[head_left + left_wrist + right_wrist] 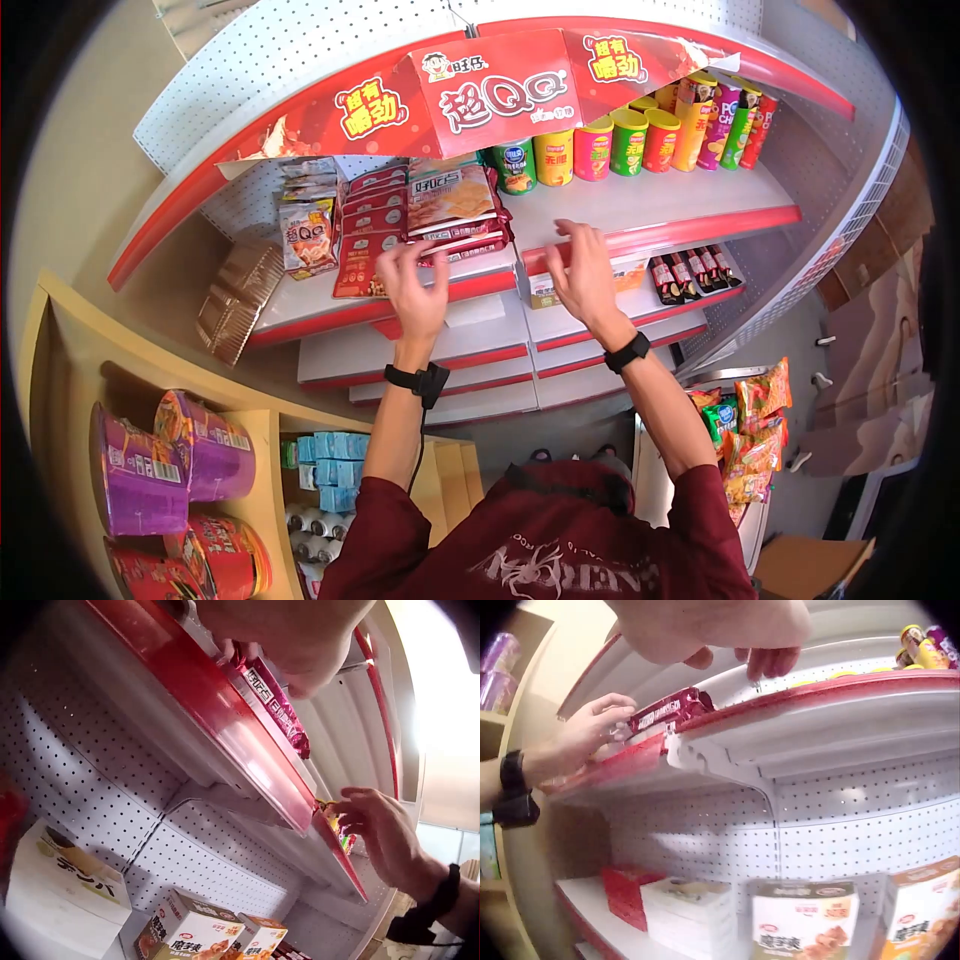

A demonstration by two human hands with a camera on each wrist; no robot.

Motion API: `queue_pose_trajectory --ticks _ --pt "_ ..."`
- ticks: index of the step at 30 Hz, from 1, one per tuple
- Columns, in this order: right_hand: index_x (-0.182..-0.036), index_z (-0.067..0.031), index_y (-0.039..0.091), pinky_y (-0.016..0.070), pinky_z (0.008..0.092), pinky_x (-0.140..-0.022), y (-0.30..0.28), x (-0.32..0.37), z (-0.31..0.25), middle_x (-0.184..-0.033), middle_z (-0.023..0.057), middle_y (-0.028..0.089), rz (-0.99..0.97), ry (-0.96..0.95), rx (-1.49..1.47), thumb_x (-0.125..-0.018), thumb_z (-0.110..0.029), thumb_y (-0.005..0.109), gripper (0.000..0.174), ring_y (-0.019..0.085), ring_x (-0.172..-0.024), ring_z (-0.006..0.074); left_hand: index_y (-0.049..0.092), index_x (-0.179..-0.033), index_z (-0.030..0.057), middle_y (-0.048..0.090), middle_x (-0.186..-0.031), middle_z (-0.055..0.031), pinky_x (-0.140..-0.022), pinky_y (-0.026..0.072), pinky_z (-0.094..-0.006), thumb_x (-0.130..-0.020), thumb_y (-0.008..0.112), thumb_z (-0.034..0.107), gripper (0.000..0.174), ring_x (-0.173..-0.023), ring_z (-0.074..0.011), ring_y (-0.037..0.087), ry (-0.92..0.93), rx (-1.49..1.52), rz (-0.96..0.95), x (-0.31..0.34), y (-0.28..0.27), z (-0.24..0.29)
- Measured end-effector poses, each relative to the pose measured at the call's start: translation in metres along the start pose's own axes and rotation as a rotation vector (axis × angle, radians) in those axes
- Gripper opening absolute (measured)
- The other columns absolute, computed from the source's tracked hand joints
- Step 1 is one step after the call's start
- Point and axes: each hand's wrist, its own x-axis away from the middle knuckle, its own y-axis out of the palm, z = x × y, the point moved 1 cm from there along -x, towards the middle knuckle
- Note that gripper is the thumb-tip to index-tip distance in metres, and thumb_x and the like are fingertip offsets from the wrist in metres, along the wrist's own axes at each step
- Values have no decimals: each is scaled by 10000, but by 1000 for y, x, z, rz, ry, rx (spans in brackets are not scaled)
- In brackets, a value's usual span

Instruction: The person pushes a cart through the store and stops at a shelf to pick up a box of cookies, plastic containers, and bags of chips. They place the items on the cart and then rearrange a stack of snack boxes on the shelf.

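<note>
My left hand (416,292) is at the front edge of the upper shelf, fingers loosely bent and apart, right by maroon biscuit packs (368,240). Beside them, a stack topped by a biscuit pack with a cracker picture (452,197) lies close past the thumb. In the left wrist view a maroon pack (279,709) shows under that hand's fingers. My right hand (584,275) hovers at the red rim (680,232) of the right shelf section, fingers loosely curved with nothing in them. Behind it stand a yellow chip canister (554,158) and several others.
Small snack bags (307,237) and a clear plastic box (240,300) are at the left end. Boxes (802,919) stand on the shelf below. Purple noodle tubs (140,475) fill a wooden shelf at left; bagged snacks (755,450) sit at right. A red sign (505,90) fronts the top.
</note>
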Motion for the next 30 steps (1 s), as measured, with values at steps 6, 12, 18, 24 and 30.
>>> queue_pose_trajectory --ticks 6,12,18,24,30 --pt "-1089 91 621 470 498 -911 61 -44 -3 -984 307 668 -419 409 -224 -992 -472 468 592 629 -1001 471 485 -1336 -10 599 -1189 -277 -895 479 -475 -994 572 326 487 -1060 -438 596 -397 -94 -111 -22 0 -6" --pt "-1171 95 572 474 490 -957 70 -57 -26 -1068 338 656 -515 715 -321 -915 -554 553 698 621 -1065 480 469 -1330 -34 674 -1037 -291 -807 525 -453 -999 573 295 478 -945 -404 685 -418 -11 -122 -16 1 1" --pt "-1222 93 567 483 458 -959 52 -48 -20 -1121 323 652 -533 653 -503 -939 -519 557 674 622 -1086 459 451 -1359 -7 682 -1080 -273 -846 526 -428 -1003 574 349 518 -978 -336 698 -408 -13 -83 -8 7 -8" --pt "-1028 12 600 484 450 -806 12 32 4 -911 166 607 83 59 -249 -829 -122 664 248 579 -876 368 528 -1246 -44 581 -982 -168 -851 482 -439 -906 686 92 399 -871 -360 574 -31 -194 355 13 4 14" --pt "-1065 -17 589 482 429 -865 6 149 102 -1007 158 603 -385 138 171 -762 -86 672 321 576 -994 333 632 -1024 16 585 -983 -162 -820 508 -432 -778 651 -13 248 -921 -350 609 306 273 -462 107 65 44"
